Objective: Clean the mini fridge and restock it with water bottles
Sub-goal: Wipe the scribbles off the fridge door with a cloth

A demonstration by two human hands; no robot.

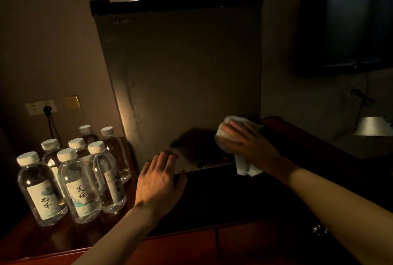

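A grey mini fridge (182, 77) with a dark top edge stands on a wooden counter in dim light, its door closed. My right hand (248, 143) presses a white cloth (242, 164) against the lower right corner of the fridge door, fingers curled round it. My left hand (159, 181) rests flat with straight fingers on the dark surface at the foot of the door, fingertips touching it. Several clear water bottles (74, 181) with white caps and paper labels stand grouped on the counter left of the fridge.
A wall socket (41, 107) with a black plug and cable sits behind the bottles. A dark television (348, 26) hangs on the wall at the right. Below it stands a lamp shade (372, 126). The wooden counter edge (191, 243) runs across the front.
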